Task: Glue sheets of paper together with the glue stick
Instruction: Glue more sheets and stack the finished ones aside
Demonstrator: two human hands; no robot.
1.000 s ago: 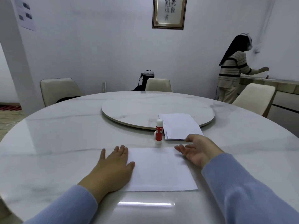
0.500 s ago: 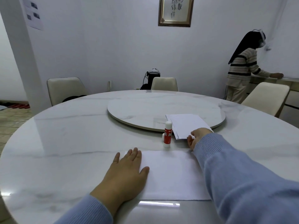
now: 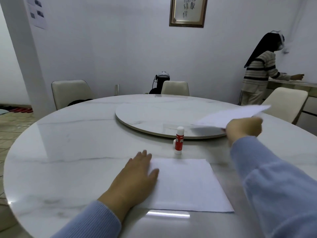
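A white sheet of paper [image 3: 187, 184] lies flat on the marble table near me. My left hand [image 3: 135, 176] presses flat on its left edge, fingers straight. A red and white glue stick [image 3: 179, 142] stands upright just beyond the sheet, its cap on. My right hand [image 3: 243, 129] pinches the near edge of the other white paper [image 3: 235, 115], blurred, and holds it tilted in the air over the right side of the turntable. I cannot tell how many sheets it holds.
The round marble table [image 3: 68, 152] carries a raised round turntable [image 3: 145, 114] at its middle. Cream chairs [image 3: 70, 93] stand around the far side. A person in a striped top [image 3: 257, 73] stands at a counter at the far right.
My right hand reached from the near sheet to the paper on the turntable, took hold of it and lifted it up to the right. The left hand stayed on the near sheet.
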